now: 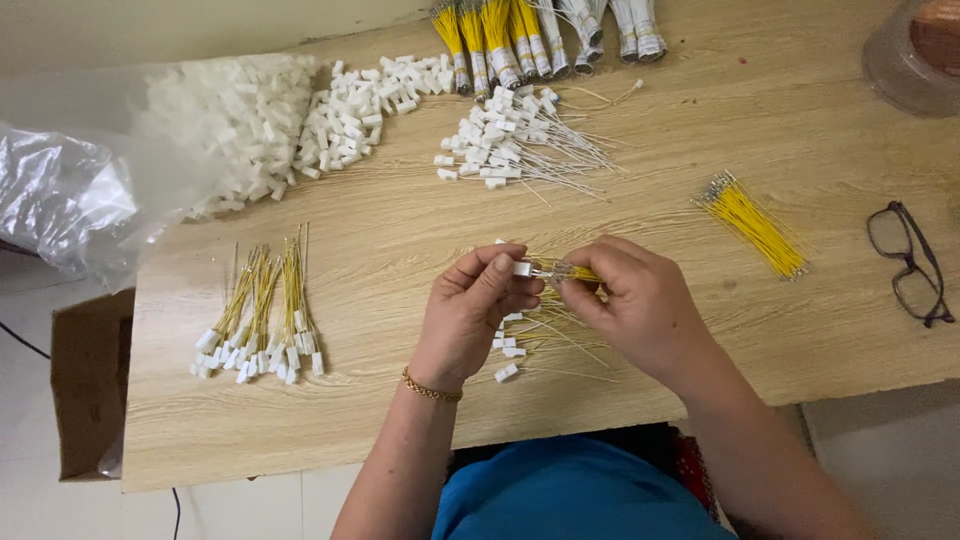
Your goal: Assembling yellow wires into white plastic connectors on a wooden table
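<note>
At the centre of the frame the left hand (478,300) pinches a small white connector (522,268) between thumb and fingertips, its other fingers curled in. The right hand (640,300) is closed in a pinch on a yellow wire (575,270) whose end meets that connector. Both hands hover just above a loose heap of wired connectors (535,340) lying on the wooden table (400,240) near its lower edge.

At the upper left a clear plastic bag (70,200) hangs over the table's left edge, and white connectors (300,120) spill out of it across the top. At the upper middle lie taped bundles (530,40) of yellow and white wires, with a pile of white-wired connectors (510,150) just below them. A loose yellow wire bundle (755,225) lies at right, glasses (910,262) near the right edge, and a clear round container (915,50) in the upper right corner. Finished yellow sets (262,315) sit at lower left. A brown cardboard box (90,380) stands on the floor beside the left edge. Bare wood shows between the finished sets and the hands, and between the hands and the glasses.
</note>
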